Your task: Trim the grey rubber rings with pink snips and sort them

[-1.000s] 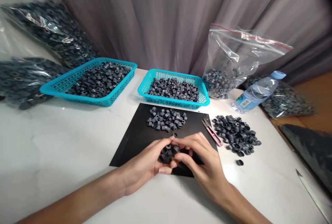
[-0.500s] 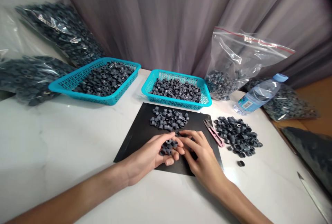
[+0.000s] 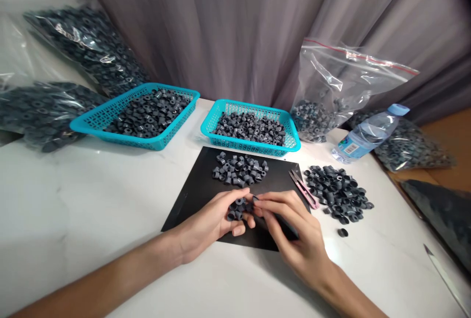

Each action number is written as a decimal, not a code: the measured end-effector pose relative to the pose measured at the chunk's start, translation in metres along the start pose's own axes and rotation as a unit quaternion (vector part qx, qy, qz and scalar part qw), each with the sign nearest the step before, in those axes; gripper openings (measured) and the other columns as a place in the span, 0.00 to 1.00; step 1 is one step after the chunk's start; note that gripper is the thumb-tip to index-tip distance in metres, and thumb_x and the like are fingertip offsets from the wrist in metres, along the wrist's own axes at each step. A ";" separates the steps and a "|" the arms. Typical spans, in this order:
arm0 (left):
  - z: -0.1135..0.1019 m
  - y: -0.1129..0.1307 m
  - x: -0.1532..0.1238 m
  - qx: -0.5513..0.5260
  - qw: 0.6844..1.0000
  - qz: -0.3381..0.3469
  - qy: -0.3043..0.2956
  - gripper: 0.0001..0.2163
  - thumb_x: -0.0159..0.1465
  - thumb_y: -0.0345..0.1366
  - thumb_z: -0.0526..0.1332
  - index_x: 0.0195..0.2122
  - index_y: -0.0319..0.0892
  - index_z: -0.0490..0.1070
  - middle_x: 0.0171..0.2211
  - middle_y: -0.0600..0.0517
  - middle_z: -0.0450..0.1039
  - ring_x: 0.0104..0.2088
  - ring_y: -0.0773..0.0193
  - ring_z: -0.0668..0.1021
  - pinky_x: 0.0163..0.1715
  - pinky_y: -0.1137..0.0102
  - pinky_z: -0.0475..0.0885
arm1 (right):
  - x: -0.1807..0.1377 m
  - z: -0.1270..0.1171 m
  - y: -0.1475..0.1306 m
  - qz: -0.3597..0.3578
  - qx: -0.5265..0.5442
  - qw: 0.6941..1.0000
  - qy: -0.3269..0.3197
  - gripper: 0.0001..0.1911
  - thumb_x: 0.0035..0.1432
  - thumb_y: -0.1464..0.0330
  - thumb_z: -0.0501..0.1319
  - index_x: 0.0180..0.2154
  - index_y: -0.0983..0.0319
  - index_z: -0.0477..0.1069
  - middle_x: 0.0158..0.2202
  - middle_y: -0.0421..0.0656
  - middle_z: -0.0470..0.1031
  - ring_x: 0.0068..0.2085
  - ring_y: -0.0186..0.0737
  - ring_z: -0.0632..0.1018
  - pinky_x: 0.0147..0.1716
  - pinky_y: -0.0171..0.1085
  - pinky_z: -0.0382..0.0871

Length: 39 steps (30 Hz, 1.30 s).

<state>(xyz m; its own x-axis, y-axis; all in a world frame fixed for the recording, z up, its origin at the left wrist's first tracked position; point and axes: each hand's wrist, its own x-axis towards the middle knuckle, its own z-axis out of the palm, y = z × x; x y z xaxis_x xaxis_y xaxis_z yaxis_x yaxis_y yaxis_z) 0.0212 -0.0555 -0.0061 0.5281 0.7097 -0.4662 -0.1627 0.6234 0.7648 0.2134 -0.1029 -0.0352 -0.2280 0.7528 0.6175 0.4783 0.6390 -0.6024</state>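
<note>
My left hand [image 3: 209,222] lies cupped on a black mat [image 3: 195,195], its fingers curled round a small heap of grey rubber rings [image 3: 238,207]. My right hand [image 3: 290,229] is beside it, thumb and forefinger pinched on one ring [image 3: 254,199] at the edge of that heap. A loose pile of the same rings [image 3: 239,169] sits further back on the mat. Pink snips [image 3: 303,190] lie at the mat's right edge, close to my right hand.
Two turquoise baskets [image 3: 91,122] [image 3: 208,122] of grey rings stand behind the mat. Another ring pile [image 3: 336,191] and a stray ring [image 3: 342,232] lie right of it. Clear bags of rings [image 3: 331,92] [image 3: 40,112], a water bottle [image 3: 364,134] and a knife blade [image 3: 441,274] surround the white table.
Both hands shifted slightly back on the mat. My right hand went from spread fingers over the heap to a pinch on one ring. The left hand stayed cupped round the heap.
</note>
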 end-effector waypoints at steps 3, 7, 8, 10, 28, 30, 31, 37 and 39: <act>0.000 0.000 0.001 -0.009 1.000 -0.008 0.010 0.12 0.69 0.43 0.61 0.39 0.38 0.75 0.31 0.51 0.72 0.32 0.66 0.73 0.28 0.73 0.62 | 0.000 0.000 -0.001 -0.016 0.003 1.000 -0.026 0.17 0.66 0.80 0.60 0.52 0.59 0.75 0.51 0.48 0.79 0.49 0.45 0.76 0.48 0.45 0.73; 0.000 0.001 0.003 -0.011 1.000 -0.011 0.014 0.11 0.70 0.41 0.60 0.38 0.38 0.74 0.29 0.53 0.71 0.29 0.69 0.71 0.27 0.73 0.60 | 0.001 -0.001 -0.001 -0.001 -0.011 1.000 0.013 0.16 0.66 0.79 0.60 0.50 0.58 0.77 0.51 0.47 0.80 0.48 0.46 0.77 0.48 0.46 0.72; 0.000 0.002 0.002 -0.009 1.000 -0.011 0.010 0.11 0.70 0.41 0.60 0.37 0.38 0.74 0.28 0.53 0.71 0.28 0.69 0.71 0.27 0.74 0.60 | 0.002 -0.001 0.000 0.005 -0.013 1.000 0.024 0.16 0.66 0.79 0.59 0.50 0.58 0.77 0.50 0.47 0.81 0.48 0.46 0.78 0.47 0.46 0.72; 0.001 0.003 0.002 -0.007 1.000 -0.009 0.004 0.11 0.70 0.41 0.60 0.36 0.38 0.73 0.28 0.53 0.71 0.28 0.69 0.70 0.26 0.74 0.59 | 0.003 -0.002 0.000 0.014 -0.010 0.999 0.034 0.15 0.66 0.79 0.60 0.49 0.57 0.77 0.49 0.46 0.82 0.48 0.45 0.78 0.48 0.45 0.73; -0.004 0.001 0.003 0.042 0.998 0.035 -0.010 0.13 0.70 0.40 0.60 0.39 0.37 0.80 0.39 0.46 0.79 0.35 0.65 0.76 0.33 0.72 0.68 | -0.002 -0.001 0.005 0.151 0.059 0.986 0.051 0.08 0.72 0.70 0.56 0.46 0.55 0.73 0.48 0.43 0.80 0.49 0.41 0.80 0.48 0.40 0.74; -0.005 0.001 0.003 0.054 0.998 0.041 -0.006 0.14 0.71 0.40 0.59 0.41 0.36 0.81 0.40 0.43 0.81 0.36 0.63 0.78 0.35 0.71 0.70 | -0.001 0.001 0.008 0.182 0.038 0.981 0.062 0.08 0.73 0.68 0.56 0.46 0.55 0.74 0.45 0.42 0.79 0.47 0.40 0.80 0.45 0.39 0.74; -0.006 0.001 0.003 0.056 0.998 0.042 0.000 0.14 0.70 0.40 0.60 0.42 0.36 0.81 0.41 0.43 0.81 0.37 0.62 0.79 0.37 0.70 0.71 | -0.001 0.002 0.009 0.190 0.026 0.979 0.064 0.07 0.73 0.67 0.56 0.45 0.56 0.74 0.44 0.42 0.79 0.45 0.40 0.79 0.43 0.38 0.73; -0.006 0.000 0.003 0.050 0.998 0.025 0.019 0.15 0.70 0.42 0.60 0.45 0.34 0.80 0.41 0.39 0.84 0.40 0.57 0.82 0.43 0.66 0.73 | 0.000 0.003 0.010 0.183 -0.011 0.981 0.055 0.08 0.73 0.65 0.56 0.43 0.58 0.74 0.41 0.44 0.77 0.43 0.41 0.78 0.40 0.39 0.71; -0.006 0.000 0.004 0.046 0.998 0.022 0.024 0.16 0.70 0.43 0.61 0.46 0.34 0.80 0.42 0.39 0.84 0.41 0.56 0.83 0.43 0.65 0.73 | -0.001 0.003 0.011 0.181 -0.014 0.982 0.050 0.08 0.73 0.66 0.56 0.43 0.58 0.73 0.41 0.44 0.77 0.43 0.41 0.77 0.40 0.39 0.71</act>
<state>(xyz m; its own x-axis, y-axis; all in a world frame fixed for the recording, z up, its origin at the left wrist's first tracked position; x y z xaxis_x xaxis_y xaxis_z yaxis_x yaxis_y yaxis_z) 0.0184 -0.0507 -0.0112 0.4821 0.7512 -0.4508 -0.1052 0.5605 0.8215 0.2160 -0.0962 -0.0435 0.0454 0.9091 0.4141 0.5365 0.3275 -0.7778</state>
